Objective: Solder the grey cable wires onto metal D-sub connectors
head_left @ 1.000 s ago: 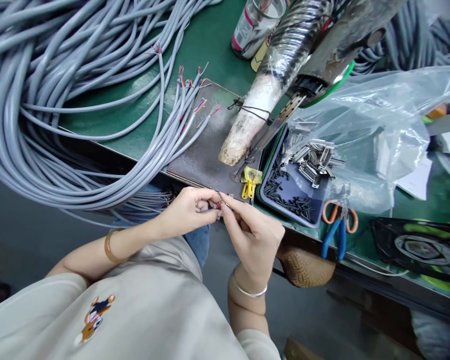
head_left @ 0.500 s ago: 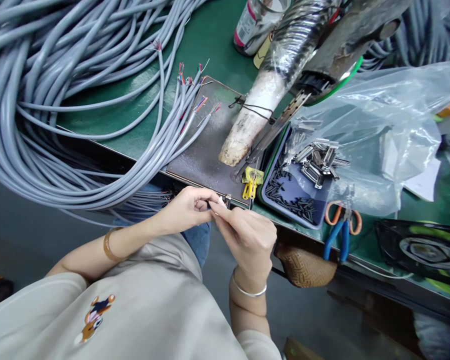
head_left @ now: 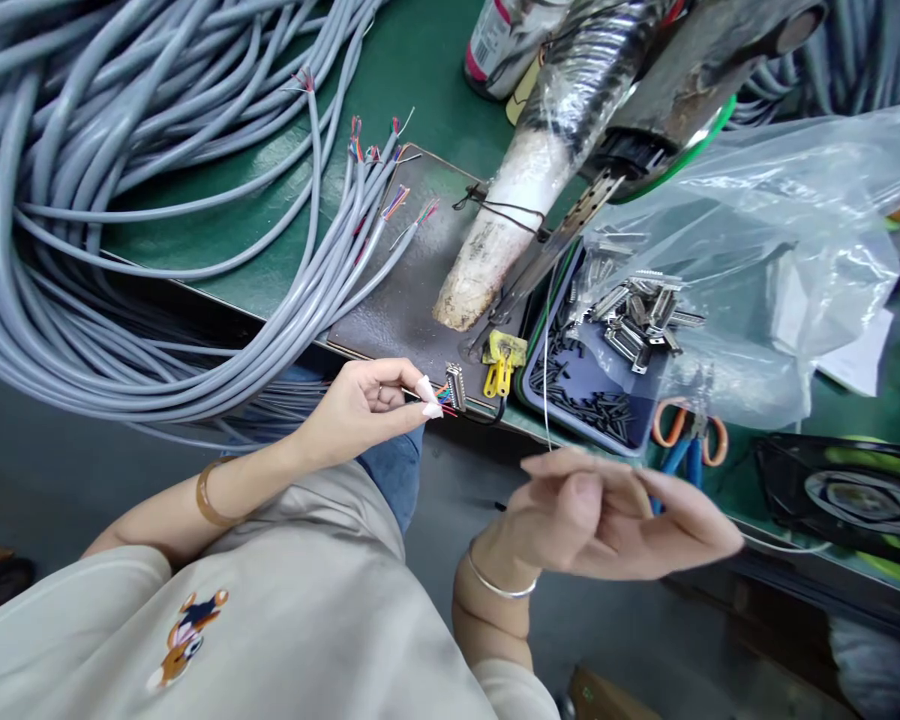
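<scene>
My left hand (head_left: 381, 405) is closed in a pinch at the edge of the dark board, with white wrapping on its thumb and index fingertips. Between those fingertips are thin coloured wires (head_left: 444, 396), which meet a small metal multi-pin connector (head_left: 456, 386) standing at the board's edge. My right hand (head_left: 607, 515) is away to the right, in front of the blue tray, blurred, with fingers stretched out to the right. A thin pale wire (head_left: 546, 380) hangs down to the upper edge of this hand; whether the hand touches it is unclear.
Grey cables (head_left: 195, 375) with stripped ends cover the left side. A white-wrapped duct (head_left: 487, 235) slants over the dark board (head_left: 412, 290). Beside the yellow clip-like piece (head_left: 502, 362), the blue tray (head_left: 615, 440) contains metal connectors and black pieces. Orange-and-blue-handled pliers (head_left: 682, 450) lie right of it.
My right hand has moved right, away from my left hand, and its fingers have spread. The connector and coloured wires now show. The thin pale wire hangs farther right.
</scene>
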